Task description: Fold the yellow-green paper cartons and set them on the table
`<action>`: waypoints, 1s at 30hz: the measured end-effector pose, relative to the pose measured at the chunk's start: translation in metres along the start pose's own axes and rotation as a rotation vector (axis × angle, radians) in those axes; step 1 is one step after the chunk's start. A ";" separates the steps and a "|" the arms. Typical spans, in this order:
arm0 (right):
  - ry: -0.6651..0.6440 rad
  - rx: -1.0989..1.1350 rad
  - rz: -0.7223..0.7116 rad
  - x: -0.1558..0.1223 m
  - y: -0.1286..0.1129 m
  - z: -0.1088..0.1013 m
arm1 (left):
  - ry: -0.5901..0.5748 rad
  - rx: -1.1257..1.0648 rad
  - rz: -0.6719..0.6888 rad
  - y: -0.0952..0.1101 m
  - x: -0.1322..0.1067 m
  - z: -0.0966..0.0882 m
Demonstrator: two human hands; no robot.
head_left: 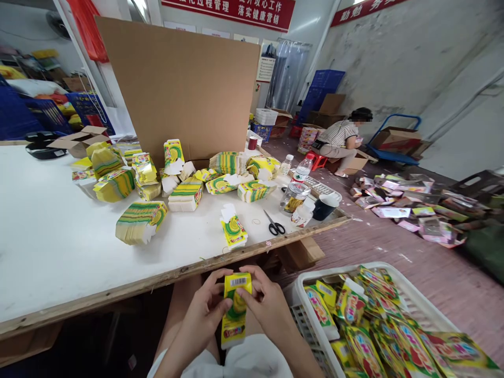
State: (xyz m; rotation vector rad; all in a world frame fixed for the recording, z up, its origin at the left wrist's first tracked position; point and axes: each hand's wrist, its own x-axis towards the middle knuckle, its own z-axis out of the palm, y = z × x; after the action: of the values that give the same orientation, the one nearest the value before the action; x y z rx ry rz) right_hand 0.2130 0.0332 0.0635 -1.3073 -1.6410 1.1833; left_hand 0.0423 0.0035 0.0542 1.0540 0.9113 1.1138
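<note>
Above my lap, my left hand [205,303] and my right hand [268,300] grip a small yellow-and-green printed carton [236,315] from either side. A barcode shows near its top, and both thumbs press on its front. Some fingertips are hidden behind it. On the table just beyond lies a short stack of similar flat cartons [234,231]. Farther back are bundles of folded cartons, among them one bundle [140,222] at the left and another [186,195] in the middle. To my right, a white plastic basket [301,302] is heaped with yellow-green packets [360,346].
Black scissors [276,228] lie near the wooden edge of the white table [59,236]. Bottles, a clear jar [294,196] and a dark cup [326,207] crowd its right corner. A large cardboard sheet [181,89] stands behind. A person [339,135] sits beyond, near packages piled on the floor.
</note>
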 end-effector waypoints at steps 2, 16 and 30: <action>-0.019 -0.009 -0.010 -0.001 0.002 0.000 | 0.019 -0.054 -0.018 0.002 0.001 0.001; 0.078 -0.180 0.023 -0.008 0.011 -0.007 | -0.027 -0.056 -0.059 0.001 0.005 0.012; 0.438 -0.309 -0.044 -0.026 0.005 -0.070 | 0.061 0.056 0.011 -0.010 0.011 0.018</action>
State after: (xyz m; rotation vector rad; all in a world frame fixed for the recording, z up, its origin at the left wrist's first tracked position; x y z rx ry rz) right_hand 0.2844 0.0238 0.0816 -1.5787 -1.5487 0.5725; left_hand 0.0644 0.0094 0.0488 1.0764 0.9915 1.1400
